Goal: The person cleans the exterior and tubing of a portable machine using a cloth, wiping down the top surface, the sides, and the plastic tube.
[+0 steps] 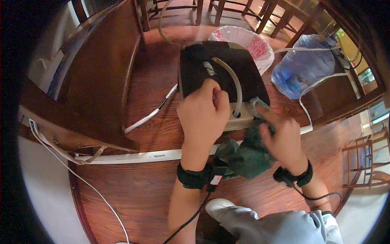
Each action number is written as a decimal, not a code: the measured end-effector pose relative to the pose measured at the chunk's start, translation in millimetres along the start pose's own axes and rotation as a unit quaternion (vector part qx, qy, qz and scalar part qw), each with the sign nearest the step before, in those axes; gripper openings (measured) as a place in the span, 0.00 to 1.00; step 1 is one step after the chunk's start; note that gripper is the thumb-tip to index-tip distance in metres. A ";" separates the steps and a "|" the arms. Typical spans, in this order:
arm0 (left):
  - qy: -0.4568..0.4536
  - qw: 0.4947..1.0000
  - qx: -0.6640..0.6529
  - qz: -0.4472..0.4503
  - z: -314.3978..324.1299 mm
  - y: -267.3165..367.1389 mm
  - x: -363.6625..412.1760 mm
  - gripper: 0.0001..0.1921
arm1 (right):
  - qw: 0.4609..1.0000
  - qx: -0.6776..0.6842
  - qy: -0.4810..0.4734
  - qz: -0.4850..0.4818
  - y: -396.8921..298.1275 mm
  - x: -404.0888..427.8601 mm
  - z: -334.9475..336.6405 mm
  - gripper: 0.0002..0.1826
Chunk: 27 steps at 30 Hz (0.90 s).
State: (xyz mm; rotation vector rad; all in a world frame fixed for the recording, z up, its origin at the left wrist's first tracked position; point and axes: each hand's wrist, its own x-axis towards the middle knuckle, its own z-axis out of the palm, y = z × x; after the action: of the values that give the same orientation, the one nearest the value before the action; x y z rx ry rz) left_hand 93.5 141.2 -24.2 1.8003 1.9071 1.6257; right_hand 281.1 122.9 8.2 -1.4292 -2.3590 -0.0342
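Note:
A box-like unit with a dark top [225,73] and a beige edge stands on the wood floor before me, a pale hose [235,79] curving over its top into a round hole. My left hand [205,106] is curled above the near part of the top, just below a small whitish strip [209,68]; whether it grips anything is hidden. My right hand [278,131], blurred, touches a crumpled dark green cloth [249,155] at the unit's near right corner. The cloth hangs over the beige edge towards the floor. Both wrists wear black bands with cables.
Beyond the unit stands a bin lined with a clear and pink bag [265,58]; right of it lies a large blue plastic bottle [304,67]. A brown wooden panel [100,76] rises at left. White cable trunking [164,156] crosses the floor. Loose cables and wooden chairs surround the area.

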 end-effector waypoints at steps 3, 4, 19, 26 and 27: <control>-0.009 1.000 -0.009 -0.025 -0.5 5.6 2.1 0.03 | 0.996 -0.073 0.047 0.023 28.1 26.6 -1.8 0.15; -0.007 1.000 -0.011 -0.020 1.0 7.5 2.9 0.03 | 0.997 -0.054 0.062 0.009 30.0 35.9 -0.2 0.15; -0.025 0.998 -0.063 -0.018 0.1 14.4 9.3 0.02 | 0.988 0.042 -0.006 -0.145 91.8 180.5 43.6 0.20; -0.126 0.986 -0.113 -0.007 -18.2 -3.7 14.5 0.03 | 0.933 0.166 -0.064 -0.313 67.2 177.3 63.3 0.25; -0.140 0.978 -0.152 -0.012 -21.8 -15.0 10.9 0.04 | 0.937 0.140 -0.134 -0.289 53.0 146.9 54.8 0.27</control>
State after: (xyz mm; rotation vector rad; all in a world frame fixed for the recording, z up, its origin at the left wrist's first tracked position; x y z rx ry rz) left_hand 65.4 139.4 -18.4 1.7594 1.4682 1.4665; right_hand 249.6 285.0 -3.0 -0.6059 -2.7865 0.3462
